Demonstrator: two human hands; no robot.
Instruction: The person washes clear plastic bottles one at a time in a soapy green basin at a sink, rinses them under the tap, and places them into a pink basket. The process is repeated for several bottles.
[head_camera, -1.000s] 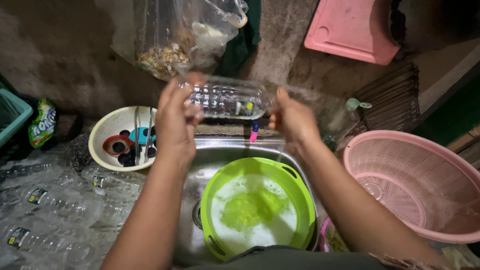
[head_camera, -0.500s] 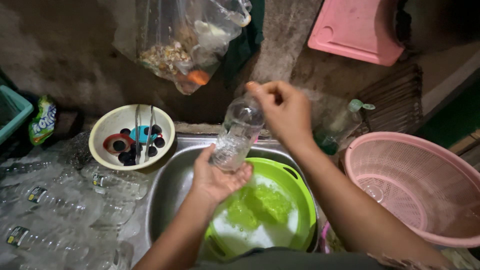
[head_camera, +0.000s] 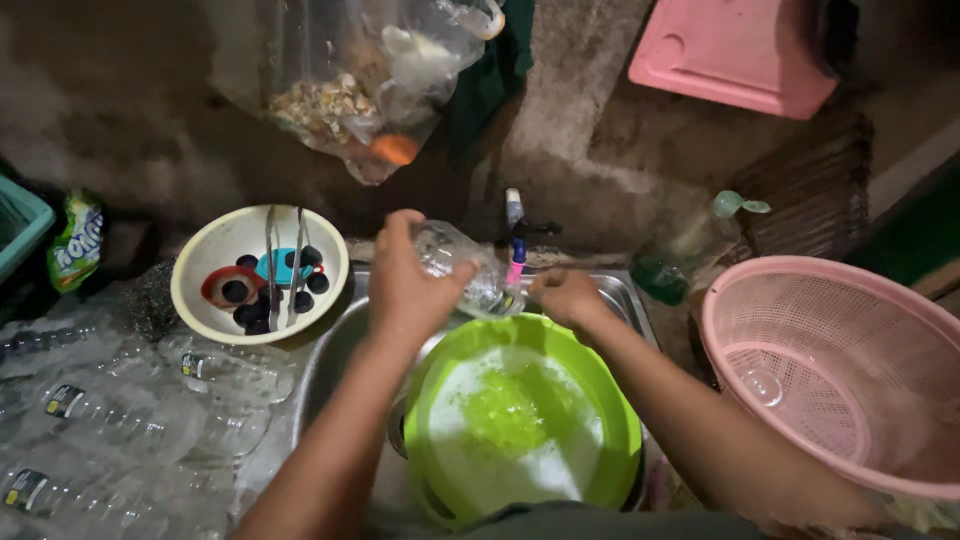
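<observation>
1. Dim, rough concrete walls enclose a steel sink (head_camera: 340, 345), in which a green basin (head_camera: 610, 420) of soapy water is set nearest the viewer.
2. Above the basin's far rim, a clear plastic bottle (head_camera: 455, 262) is gripped by the left hand (head_camera: 405, 285); half a second ago it was held upright by the right hand.
3. The right hand (head_camera: 565, 297) is now closed at the bottle's lower end; what it pinches cannot be told.
4. Empty bottles (head_camera: 110, 410) are piled left, a pink basket (head_camera: 850, 370) right.
5. Farther back, a cream bowl (head_camera: 215, 250) of caps is seen.
</observation>
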